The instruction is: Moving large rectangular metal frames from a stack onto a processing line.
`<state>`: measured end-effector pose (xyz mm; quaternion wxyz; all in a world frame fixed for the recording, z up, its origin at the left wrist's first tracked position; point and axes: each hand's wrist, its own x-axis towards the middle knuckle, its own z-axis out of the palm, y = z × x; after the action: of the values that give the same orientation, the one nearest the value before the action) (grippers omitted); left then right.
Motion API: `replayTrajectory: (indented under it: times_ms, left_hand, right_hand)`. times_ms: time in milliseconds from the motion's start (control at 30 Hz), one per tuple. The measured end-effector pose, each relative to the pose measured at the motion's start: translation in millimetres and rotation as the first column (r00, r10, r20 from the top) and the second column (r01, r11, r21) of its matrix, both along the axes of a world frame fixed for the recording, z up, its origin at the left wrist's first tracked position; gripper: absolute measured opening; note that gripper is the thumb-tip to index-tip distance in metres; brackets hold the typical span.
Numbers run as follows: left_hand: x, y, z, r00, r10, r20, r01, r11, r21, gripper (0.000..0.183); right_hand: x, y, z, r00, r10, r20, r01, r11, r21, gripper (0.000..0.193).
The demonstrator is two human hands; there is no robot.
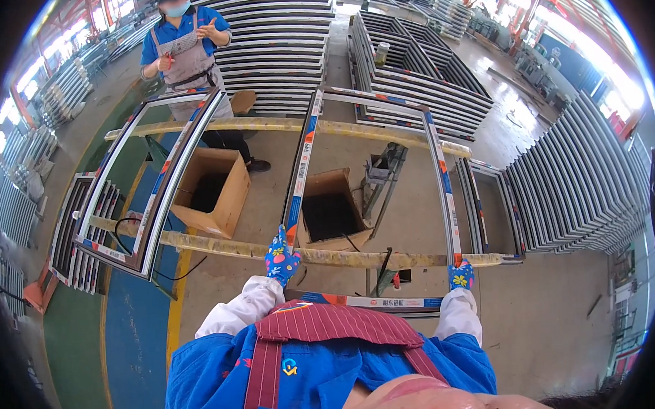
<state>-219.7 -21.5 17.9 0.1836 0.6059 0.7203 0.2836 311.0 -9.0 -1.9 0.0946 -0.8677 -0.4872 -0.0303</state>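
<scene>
Our left hand (282,261) and right hand (460,275), both in blue flower-print gloves (275,267), close around opposite sides of a large rectangular dark-and-silver metal frame (303,162) that spans two parallel, yellowish wrapped rails (416,259), apparently to position it, and the next move seems to call for keeping both sides level. Below the rails, open brown cardboard boxes (231,197) stand on a grey floor (547,305) (painted green and blue at left). Beyond them, a blue-shirted co-worker (187,56) stands near stacked metal frames (271,44) in the bright workshop.
</scene>
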Motion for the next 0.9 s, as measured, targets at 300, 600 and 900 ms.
replayTrajectory:
  times_ms: [300, 600, 900]
  left_hand:
    - [1.1, -0.8, 0.8, 1.000, 0.010, 0.001, -0.010, 1.000, 0.004, 0.085]
    - [1.7, -0.2, 7.2, 0.998, 0.031, 0.048, -0.029, 0.998, -0.051, 0.084]
    - [0.0, 0.3, 0.7, 1.000, 0.019, 0.012, -0.018, 1.000, -0.019, 0.085]
  right_hand:
    - [5.9, 1.1, -3.9, 0.995, -0.031, -0.096, 0.028, 0.999, -0.033, 0.038]
    - [8.0, 1.3, -7.8, 0.996, -0.005, -0.085, 0.004, 1.000, -0.016, 0.034]
    - [6.8, 1.4, -8.3, 0.994, -0.014, -0.111, 0.014, 1.000, 0.002, 0.034]
